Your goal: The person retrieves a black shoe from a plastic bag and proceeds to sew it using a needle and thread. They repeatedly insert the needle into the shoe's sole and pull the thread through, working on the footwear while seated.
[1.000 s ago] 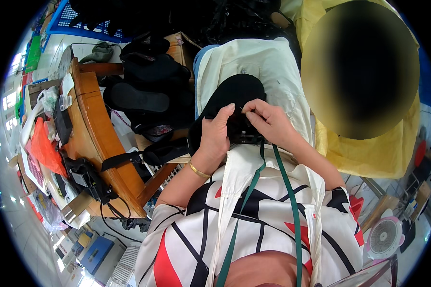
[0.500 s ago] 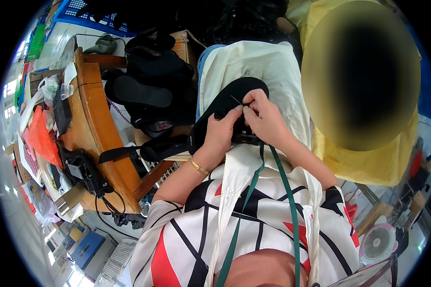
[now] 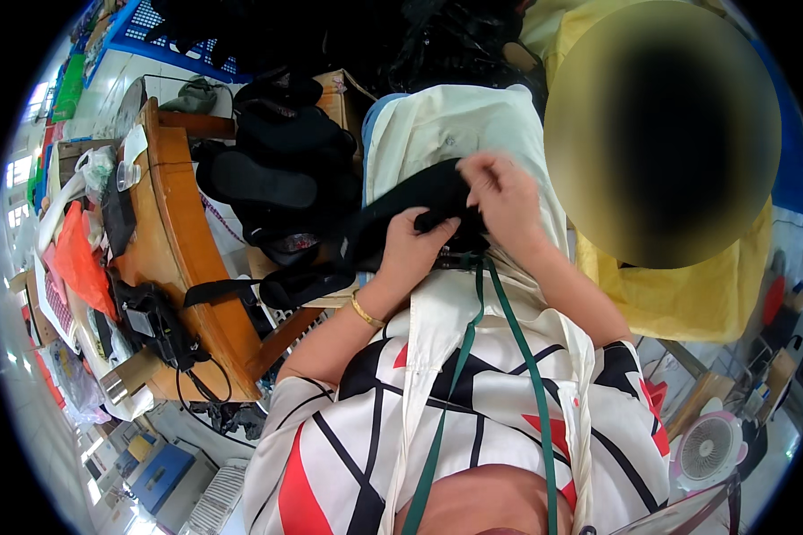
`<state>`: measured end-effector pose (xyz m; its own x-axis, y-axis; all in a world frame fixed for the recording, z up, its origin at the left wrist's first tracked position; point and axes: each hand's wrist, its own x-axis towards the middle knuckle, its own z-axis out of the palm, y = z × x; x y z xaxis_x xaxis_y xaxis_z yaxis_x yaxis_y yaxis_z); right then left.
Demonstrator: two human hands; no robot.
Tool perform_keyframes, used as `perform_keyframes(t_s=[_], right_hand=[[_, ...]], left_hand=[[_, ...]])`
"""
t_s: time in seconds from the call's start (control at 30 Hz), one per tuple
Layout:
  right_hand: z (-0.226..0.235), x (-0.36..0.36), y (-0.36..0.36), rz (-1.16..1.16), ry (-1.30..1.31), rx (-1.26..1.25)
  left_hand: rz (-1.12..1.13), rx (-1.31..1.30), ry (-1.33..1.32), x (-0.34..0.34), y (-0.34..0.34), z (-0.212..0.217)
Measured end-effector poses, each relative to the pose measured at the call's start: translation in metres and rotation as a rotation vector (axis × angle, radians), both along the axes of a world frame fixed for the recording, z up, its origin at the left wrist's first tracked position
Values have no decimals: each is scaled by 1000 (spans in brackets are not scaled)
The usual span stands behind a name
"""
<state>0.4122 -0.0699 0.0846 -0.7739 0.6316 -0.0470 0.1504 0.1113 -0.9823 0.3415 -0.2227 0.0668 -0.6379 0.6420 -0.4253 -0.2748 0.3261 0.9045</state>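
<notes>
A wooden table [image 3: 177,227] at left bears a red-orange plastic bag [image 3: 80,263], clear cup [image 3: 128,176] and black device [image 3: 152,321].

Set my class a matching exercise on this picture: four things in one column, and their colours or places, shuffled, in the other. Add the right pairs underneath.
Things
1. Bracelet
2. Fan
3. Black fabric piece
4. Two long straps

Colours or places
A. Held in the person's left grip
B. Dark green, hanging down over the patterned top
C. Gold-coloured, around the left forearm near the wrist
D. Pink and white, at the lower right of the picture

Right pairs: 1-C, 2-D, 3-A, 4-B
</notes>
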Motion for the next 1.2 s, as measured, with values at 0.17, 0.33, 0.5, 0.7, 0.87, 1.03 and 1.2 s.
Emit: perform_keyframes(t_s=[0.17, 0.33, 0.5, 0.7, 0.87, 1.03, 1.2], right_hand=[[30, 12, 19, 320, -80, -644], [18, 52, 84, -74, 421, -861], [6, 91, 114, -657, 715, -870], [-31, 113, 91, -663, 654, -802], [-43, 129, 113, -810, 626, -363], [-19, 166, 137, -962, 618, -126], [-30, 150, 111, -836, 327, 12]], left_hand=[[-262, 87, 413, -38, 10, -2], [-939, -130, 677, -64, 39, 39], [-825, 49, 1042, -37, 47, 48], [-469, -26, 727, -10, 31, 39], [-447, -101, 369, -5, 22, -1], [-507, -13, 326, -9, 11, -16], [-319, -26, -47, 3, 11, 9]])
